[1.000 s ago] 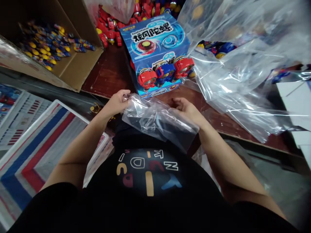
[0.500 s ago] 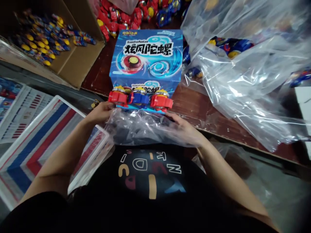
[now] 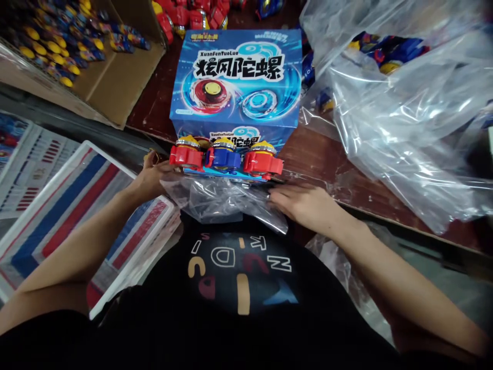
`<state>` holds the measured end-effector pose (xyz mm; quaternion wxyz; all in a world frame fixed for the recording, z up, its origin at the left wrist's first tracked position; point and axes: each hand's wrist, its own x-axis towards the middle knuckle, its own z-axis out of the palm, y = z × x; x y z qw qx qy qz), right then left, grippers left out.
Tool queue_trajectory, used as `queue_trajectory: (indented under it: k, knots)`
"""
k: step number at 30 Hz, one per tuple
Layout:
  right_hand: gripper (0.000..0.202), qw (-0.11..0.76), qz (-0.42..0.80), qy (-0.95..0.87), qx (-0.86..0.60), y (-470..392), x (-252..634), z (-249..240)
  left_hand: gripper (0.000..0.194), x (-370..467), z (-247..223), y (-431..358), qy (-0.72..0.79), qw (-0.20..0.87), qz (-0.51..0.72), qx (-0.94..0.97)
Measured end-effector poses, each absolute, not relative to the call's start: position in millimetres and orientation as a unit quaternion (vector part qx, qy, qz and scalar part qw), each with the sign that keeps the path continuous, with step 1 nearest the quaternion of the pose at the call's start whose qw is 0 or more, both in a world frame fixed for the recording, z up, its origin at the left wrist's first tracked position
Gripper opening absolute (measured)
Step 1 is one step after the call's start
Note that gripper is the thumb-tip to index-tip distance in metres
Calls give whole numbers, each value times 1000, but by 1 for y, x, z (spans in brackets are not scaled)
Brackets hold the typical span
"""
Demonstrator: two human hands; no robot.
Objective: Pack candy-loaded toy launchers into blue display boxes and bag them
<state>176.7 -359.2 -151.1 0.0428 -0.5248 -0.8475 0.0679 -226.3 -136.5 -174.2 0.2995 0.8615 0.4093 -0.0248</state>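
Note:
A blue spinning-top box (image 3: 236, 77) stands in front of me, its printed top facing up. Against its near side sit a red toy (image 3: 188, 155), a blue toy (image 3: 223, 155) and another red toy (image 3: 263, 159), each with a silver ring and yellow tip, on a narrow blue edge. Crumpled clear plastic bag (image 3: 219, 200) hangs below that edge. At its left end my left hand (image 3: 152, 177) is closed on the film, fingertips partly hidden beside the red toy. My right hand (image 3: 304, 205) has its fingers pressed together on the film's right end.
An open cardboard box (image 3: 127, 87) of small yellow-topped figures stands at the left. Red toys (image 3: 196, 15) lie behind the blue box. A large clear bag (image 3: 385, 118) with blue toys covers the right of the brown table (image 3: 319, 154). A striped, white-rimmed container (image 3: 77, 205) sits lower left.
My right hand has shifted right and turned, showing more of its back. The plastic's right part has drawn in and bunched below the toys. My left hand has moved slightly left.

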Motion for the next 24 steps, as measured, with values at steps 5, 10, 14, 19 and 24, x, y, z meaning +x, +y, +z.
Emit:
queue_trajectory:
  k: [5,10,14,19,24]
  knots:
    - [34,-58,7,-808,-586,-345,174,-142,35,-222,-153,-129,349,193,-55,915]
    - [46,48,175,-829,-528,-325,209,-90,35,-227,-122,-113,238,250,-20,938]
    - [27,210,294,-809,-463,-302,235,-63,17,-224,-89,-110,188,374,144,897]
    - [30,403,282,-713,-499,-268,237,-102,29,-198,-92,-96,238,447,259,822]
    - [47,548,294,-489,-611,-237,197,-161,58,-141,-135,-75,386,504,394,665]
